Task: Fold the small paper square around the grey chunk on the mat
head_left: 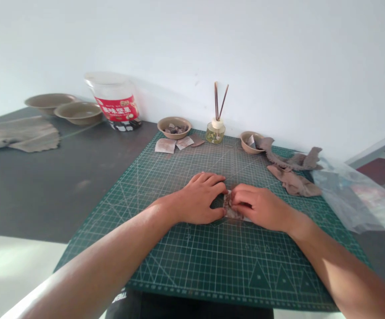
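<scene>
On the green cutting mat (209, 257), a small white piece with brown crumpled material (229, 207) on it lies between my hands; its exact kind is unclear. My left hand (203, 199) rests palm down, its thumb and index fingertips pressing on the piece's left edge with a gap between them. From the other side, my right hand (262, 207) has its bent fingers closed on the brown material. My right fingers cover part of the piece, and its white edge shows beneath them.
Behind my hands stand a bowl of dark bits (174, 128), whitish patches (165, 145), a reed diffuser (215, 132) and a smaller bowl (250, 144). Brown cloth scraps (295, 182) and a clear plastic bag (352, 195) lie right. Leftward are a plastic tub (115, 104), bowls (79, 114) and grey-brown cloth (19, 134).
</scene>
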Demonstrator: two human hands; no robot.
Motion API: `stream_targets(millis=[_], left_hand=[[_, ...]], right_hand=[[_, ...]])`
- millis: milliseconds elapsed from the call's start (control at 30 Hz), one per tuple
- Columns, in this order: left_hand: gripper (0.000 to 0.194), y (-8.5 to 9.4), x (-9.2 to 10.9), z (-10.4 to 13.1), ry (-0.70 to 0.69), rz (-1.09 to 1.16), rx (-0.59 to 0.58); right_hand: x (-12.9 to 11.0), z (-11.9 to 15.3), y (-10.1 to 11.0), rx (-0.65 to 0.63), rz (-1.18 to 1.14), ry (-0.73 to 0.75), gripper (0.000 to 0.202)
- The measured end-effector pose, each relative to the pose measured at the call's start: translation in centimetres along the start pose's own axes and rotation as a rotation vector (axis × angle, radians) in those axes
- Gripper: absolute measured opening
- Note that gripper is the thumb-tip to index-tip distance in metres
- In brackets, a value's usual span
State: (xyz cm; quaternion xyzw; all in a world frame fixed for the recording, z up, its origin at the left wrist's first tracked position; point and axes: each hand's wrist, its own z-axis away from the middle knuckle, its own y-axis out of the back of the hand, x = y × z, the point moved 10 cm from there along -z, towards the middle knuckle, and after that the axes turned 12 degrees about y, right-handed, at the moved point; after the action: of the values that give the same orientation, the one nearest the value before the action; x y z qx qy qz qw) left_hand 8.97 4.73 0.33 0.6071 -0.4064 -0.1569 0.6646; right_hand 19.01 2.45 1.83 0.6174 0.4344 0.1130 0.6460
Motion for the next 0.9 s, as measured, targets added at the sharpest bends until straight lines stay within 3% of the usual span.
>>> stream_targets(millis=[100,233,400,567,733,900], left_hand=[[0.039,0.0,-0.2,-0.1,0.012,-0.007,0.013],[0.040,-0.1,-0.1,-0.1,0.003,-0.004,-0.007],[0.040,0.0,-0.1,-0.1,0.009,-0.011,0.000],[0.040,-0.1,-0.1,-0.1,0.010,-0.002,-0.018],[0.042,-0.1,-0.3,-0.2,0.022,-0.006,-0.013],[0.043,-0.2,-0.2,-0.1,0.023,-0.001,-0.024]], right_hand=[[1.0,0.3,0.8,0.055,0.054,-0.073,0.011],[-0.5,0.3,-0.8,-0.084,-0.092,0.042,0.013],[0.6,0.1,0.7,0.055,0.037,-0.054,0.010],[-0.6,0.0,-1.0,-0.057,-0.088,0.047,0.011],[0.0,-0.8,-0.4,0.067,-0.008,-0.042,0.009],[0.1,0.1,-0.4,-0.003,-0.085,-0.005,0.013]])
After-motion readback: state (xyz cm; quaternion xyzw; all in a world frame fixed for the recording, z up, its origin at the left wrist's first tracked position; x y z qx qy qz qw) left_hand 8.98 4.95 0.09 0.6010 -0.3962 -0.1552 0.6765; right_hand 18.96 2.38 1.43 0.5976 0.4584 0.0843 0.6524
